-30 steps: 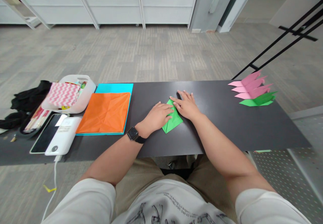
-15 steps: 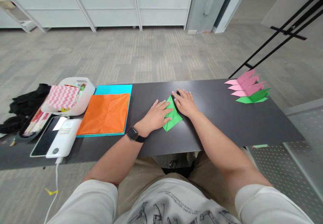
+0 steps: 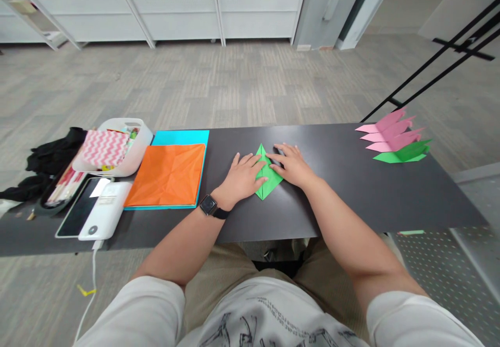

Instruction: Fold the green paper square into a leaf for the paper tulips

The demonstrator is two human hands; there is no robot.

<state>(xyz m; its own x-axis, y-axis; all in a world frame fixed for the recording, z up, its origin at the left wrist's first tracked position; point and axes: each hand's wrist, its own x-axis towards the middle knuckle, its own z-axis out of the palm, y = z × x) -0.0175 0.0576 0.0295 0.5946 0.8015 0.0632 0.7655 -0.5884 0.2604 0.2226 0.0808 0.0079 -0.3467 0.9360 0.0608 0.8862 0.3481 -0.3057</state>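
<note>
A folded green paper (image 3: 267, 177), kite-shaped, lies flat on the dark table (image 3: 344, 190) in front of me. My left hand (image 3: 242, 175) rests on its left half with fingers stretched out and flat. My right hand (image 3: 291, 164) lies on the table at the paper's right edge, fingers extended, fingertips touching the fold near the upper point. A black watch (image 3: 209, 205) is on my left wrist.
An orange sheet (image 3: 167, 175) on a cyan sheet (image 3: 179, 137) lies to the left. Further left are a white tray (image 3: 133, 154) with chevron paper (image 3: 103, 148), a phone (image 3: 78, 211), a white power bank (image 3: 105, 211). Folded pink and green pieces (image 3: 394, 141) sit at far right.
The green paper has turned slightly and now looks narrower and more upright. Both hands shifted a little along its fold, staying flat on it.
</note>
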